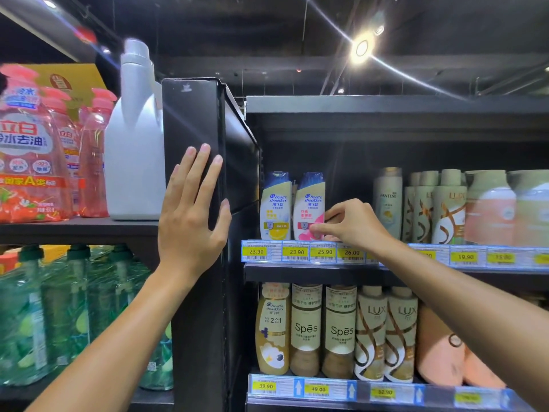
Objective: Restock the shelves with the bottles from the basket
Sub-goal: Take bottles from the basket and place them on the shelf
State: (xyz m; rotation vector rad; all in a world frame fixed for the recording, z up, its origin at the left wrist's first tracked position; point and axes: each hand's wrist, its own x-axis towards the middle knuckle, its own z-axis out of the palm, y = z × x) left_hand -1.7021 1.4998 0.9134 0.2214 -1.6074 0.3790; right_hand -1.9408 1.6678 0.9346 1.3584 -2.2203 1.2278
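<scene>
Head view. Upper shelf (395, 272): two shampoo bottles at its left end, open gap to their right before the Pantone-style bottles. Right hand (352, 223) pinches the pink bottle (309, 206), apparently at its lower right edge. Left hand (190, 212), fingers spread, lies flat against the black upright (193, 114).

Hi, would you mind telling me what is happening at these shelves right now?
A person is stocking shampoo on a shop shelf. The right hand pinches the pink-labelled Head & Shoulders bottle standing at the shelf's front edge, beside a yellow-labelled Head & Shoulders bottle. The left hand rests flat, fingers straight, against the black shelf upright. To the right of the hand stand a Pantene bottle and Lux bottles. No basket is in view.
</scene>
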